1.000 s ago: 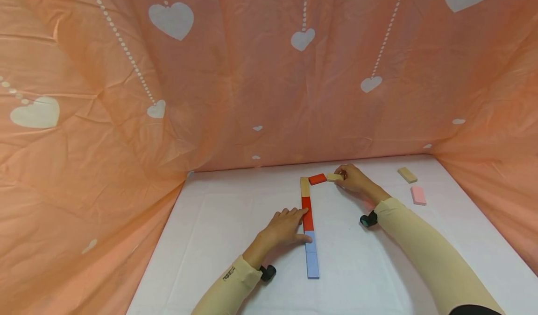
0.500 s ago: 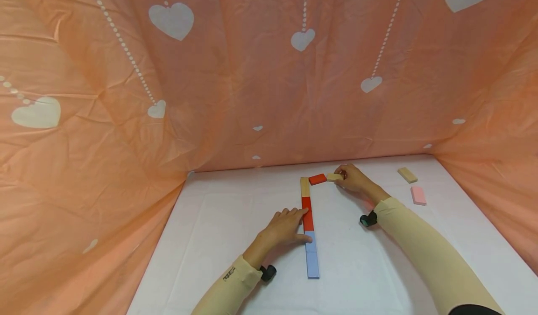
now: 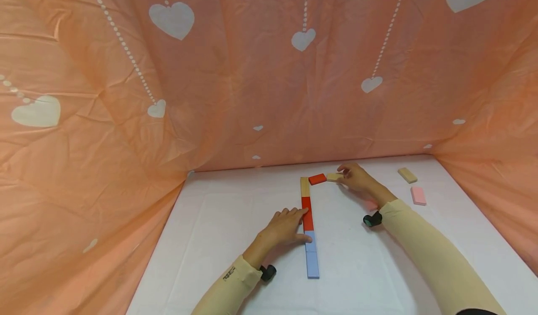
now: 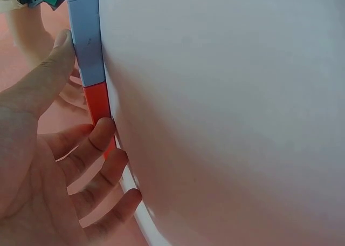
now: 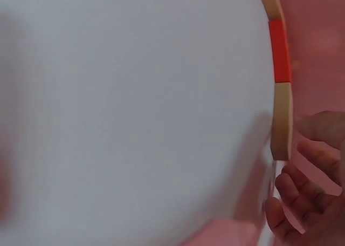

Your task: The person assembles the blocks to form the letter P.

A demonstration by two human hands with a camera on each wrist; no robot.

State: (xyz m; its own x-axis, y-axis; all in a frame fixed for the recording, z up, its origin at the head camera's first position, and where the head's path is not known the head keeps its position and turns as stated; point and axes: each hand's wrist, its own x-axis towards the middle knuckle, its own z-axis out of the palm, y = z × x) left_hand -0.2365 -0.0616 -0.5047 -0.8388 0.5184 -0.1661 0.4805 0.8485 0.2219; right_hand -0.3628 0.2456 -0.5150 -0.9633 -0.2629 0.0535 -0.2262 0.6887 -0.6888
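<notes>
Evidently, in the head view the blocks form a bent line right of the frame's centre. Blue blocks (image 3: 313, 264) at the bottom, a long red stretch (image 3: 308, 221) and a wooden top piece (image 3: 305, 186) make the upright part; a short red block (image 3: 317, 179) leads rightward from its top to a pale wooden block (image 3: 334, 177). The left hand (image 3: 285, 227), at lower centre, rests its index finger on the red stretch and its thumb on the blue, probably to steady that part. The right hand (image 3: 357, 179) is at the pale wooden block's right end, perhaps because that end offers access without disturbing the short red block. Farther right lie a loose wooden block (image 3: 407, 175) and a pink block (image 3: 418, 195).

In the left wrist view, thumb and fingers are spread wide along the line at upper left, seemingly bracing rather than pinching.

In the right wrist view, the pale wooden block stands at right, end to end with the short red block above it. The fingers at lower right are parted, with a gap to the block, so nothing appears gripped.
</notes>
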